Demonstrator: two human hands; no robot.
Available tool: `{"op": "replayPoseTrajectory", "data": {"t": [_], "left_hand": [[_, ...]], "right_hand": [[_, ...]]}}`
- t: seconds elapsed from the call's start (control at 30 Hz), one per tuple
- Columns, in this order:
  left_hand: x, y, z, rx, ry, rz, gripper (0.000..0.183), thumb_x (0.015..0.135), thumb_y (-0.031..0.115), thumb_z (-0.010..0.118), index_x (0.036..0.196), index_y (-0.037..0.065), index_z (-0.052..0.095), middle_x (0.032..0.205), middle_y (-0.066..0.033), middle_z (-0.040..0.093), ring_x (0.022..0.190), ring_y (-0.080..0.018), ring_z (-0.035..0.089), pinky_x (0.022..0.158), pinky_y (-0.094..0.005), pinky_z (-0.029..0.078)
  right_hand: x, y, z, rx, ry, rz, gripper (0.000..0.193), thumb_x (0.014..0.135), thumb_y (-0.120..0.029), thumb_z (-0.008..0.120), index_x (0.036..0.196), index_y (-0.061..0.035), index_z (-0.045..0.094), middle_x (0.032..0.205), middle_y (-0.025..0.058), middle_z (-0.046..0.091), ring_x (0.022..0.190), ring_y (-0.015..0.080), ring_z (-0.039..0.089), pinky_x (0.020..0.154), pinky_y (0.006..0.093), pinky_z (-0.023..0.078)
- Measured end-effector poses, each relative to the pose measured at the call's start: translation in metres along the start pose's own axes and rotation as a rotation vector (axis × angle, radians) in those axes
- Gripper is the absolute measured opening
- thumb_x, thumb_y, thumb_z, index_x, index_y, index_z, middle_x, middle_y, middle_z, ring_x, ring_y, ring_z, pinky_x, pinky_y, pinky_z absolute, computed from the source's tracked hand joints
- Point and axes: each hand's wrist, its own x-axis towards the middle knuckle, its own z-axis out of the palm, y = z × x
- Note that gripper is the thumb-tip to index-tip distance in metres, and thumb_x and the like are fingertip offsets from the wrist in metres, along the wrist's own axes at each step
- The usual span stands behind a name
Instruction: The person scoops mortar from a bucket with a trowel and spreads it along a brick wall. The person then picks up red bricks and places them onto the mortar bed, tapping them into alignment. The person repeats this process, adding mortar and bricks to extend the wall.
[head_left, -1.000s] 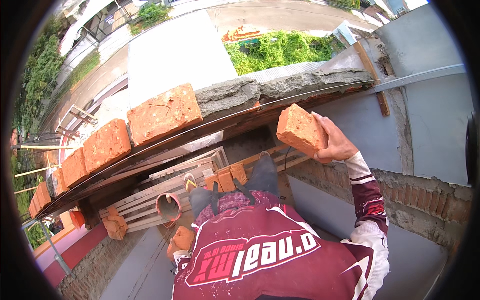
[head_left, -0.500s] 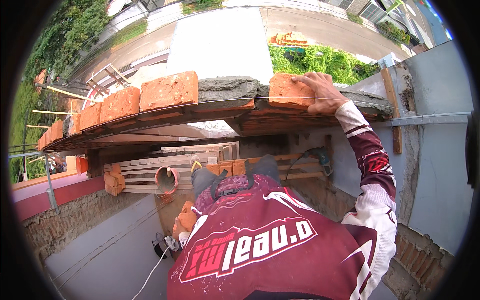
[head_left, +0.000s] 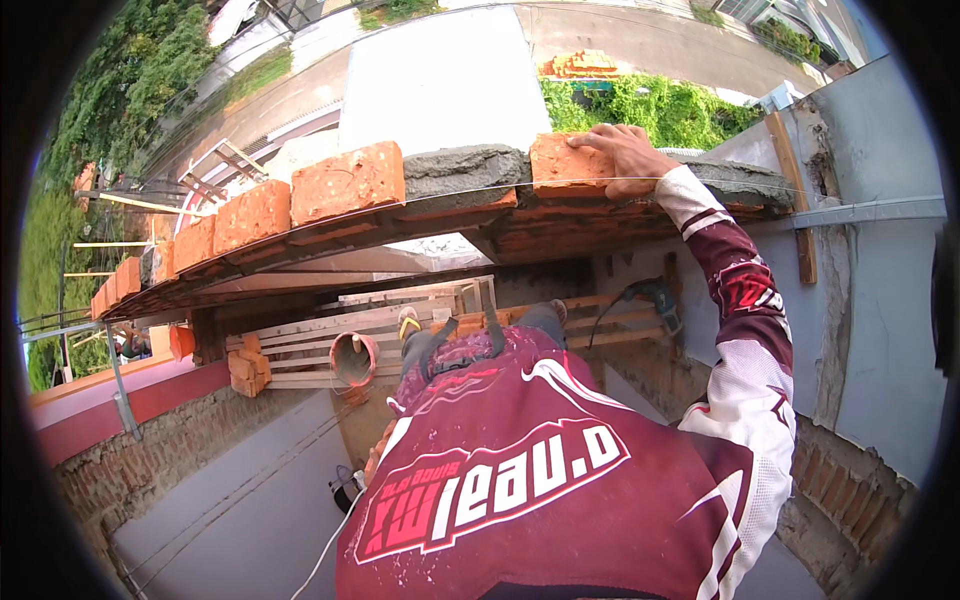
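Note:
On top of the wall, my right hand (head_left: 636, 162) is closed over the right end of an orange brick (head_left: 562, 166), thumb on the near side. The brick lies right of a bed of wet grey mortar (head_left: 462, 172). More mortar (head_left: 735, 180) spreads beyond my hand toward the right-hand wall. Left of the mortar bed, a row of bricks (head_left: 348, 186) follows the wall, with a thin string stretched along its near edge. Low beside my body, only a sliver of my left hand or something in it (head_left: 379, 452) shows; its fingers are hidden by my shirt.
Below stands a plank scaffold (head_left: 310, 345) carrying a bucket (head_left: 354, 360) with a tool in it, stacked bricks (head_left: 248, 368) and a teal power tool (head_left: 660, 305). A wooden batten (head_left: 790, 200) stands against the right wall. A street lies beyond the wall.
My view has shifted slightly. My right hand stays on the wall-top brick. The brick held low in my left hand before is now almost entirely hidden behind my shirt.

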Motion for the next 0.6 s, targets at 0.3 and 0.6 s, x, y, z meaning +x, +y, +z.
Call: {"op": "replayPoseTrajectory", "data": {"t": [0.3,0.6], "left_hand": [[0.023,0.038,0.02,-0.014,-0.062,0.017,0.102,0.066,0.07,0.08,0.124,-0.011,0.06,0.12,-0.0277,0.066,0.111,-0.0364,0.065,0.096,-0.044,0.051],[0.039,0.05,0.034,0.032,-0.108,0.021,0.099,0.065,0.067,0.083,0.123,-0.011,0.06,0.117,-0.0273,0.068,0.109,-0.0363,0.067,0.095,-0.044,0.053]], "right_hand": [[0.004,0.004,0.006,-0.054,-0.029,0.012,0.108,0.048,-0.015,0.079,0.148,-0.0375,0.047,0.147,0.0104,0.048,0.139,0.0354,0.042,0.108,0.0626,0.029],[-0.009,-0.002,0.01,-0.088,0.009,0.162,0.113,0.057,-0.01,0.078,0.157,-0.0341,0.033,0.161,0.0152,0.033,0.145,0.0466,0.029,0.115,0.0753,0.021]]}}
